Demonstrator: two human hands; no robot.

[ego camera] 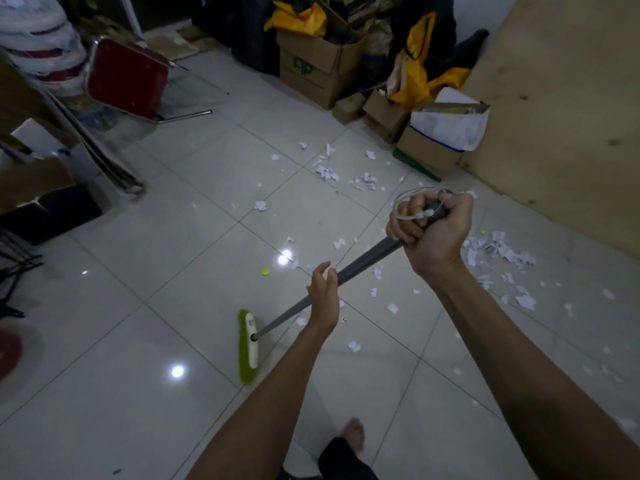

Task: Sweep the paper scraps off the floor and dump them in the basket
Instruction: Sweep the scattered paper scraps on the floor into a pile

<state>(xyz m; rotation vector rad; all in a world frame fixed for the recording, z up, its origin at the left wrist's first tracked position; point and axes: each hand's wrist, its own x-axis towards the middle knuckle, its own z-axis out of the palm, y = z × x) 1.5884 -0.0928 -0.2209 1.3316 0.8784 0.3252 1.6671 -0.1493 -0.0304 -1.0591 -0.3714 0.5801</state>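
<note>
Gripping top of one broom [250, 341]: right hand [429, 233]; left hand [323, 296] loose-fingered against its shaft. Paper scraps [498, 254], too many to count, beyond and right of both; one red chair [128, 81], several boxes [311, 71] farther.

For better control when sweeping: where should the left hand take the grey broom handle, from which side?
Grip the long grey broom handle at its middle, below the right hand holding the top end. Come from the left, where the left hand is beside it: the shaft slants to the green-bristled broom head, so a lower grip probably steers best.
</note>
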